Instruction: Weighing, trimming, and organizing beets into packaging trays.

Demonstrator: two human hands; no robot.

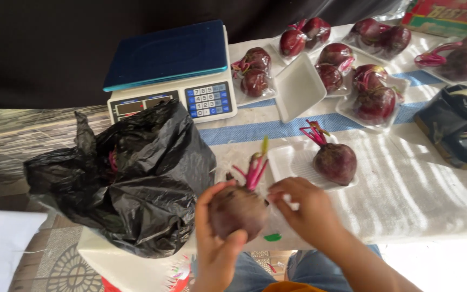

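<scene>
- My left hand point(217, 238) grips a dark red beetroot point(237, 210) from below and from its left side, thumb and fingers curled around the root; its trimmed pink stalks point up and away from me.
- My right hand point(305, 205) is partly closed, fingertips touching the right side of the same beetroot; I cannot tell whether it also pinches something small and white.
- The held beetroot sits above the near edge of the table point(417, 189), which is covered with a white cloth crossed by a blue stripe.
- Just beyond my right hand lies a white foam tray point(290, 162) holding one loose beetroot point(335, 162) at its right end; the left part of the tray is bare.
- An empty white foam tray point(300, 86) lies tilted further back, between the filled trays.
- A wrapped tray of two beetroots point(255, 73) sits just right of the scale.
- A tray at the right point(375, 100) holds two stacked beetroots; more filled trays stand along the far edge.
- A black plastic bag point(131, 178) stands open to the left of my left hand; a pink stalk shows inside its mouth.
- A white electronic scale point(174, 70) with a blue platform and a keypad stands behind the bag.
- A black tape dispenser point(458, 127) with a roll of clear tape rests at the right edge of the table.
</scene>
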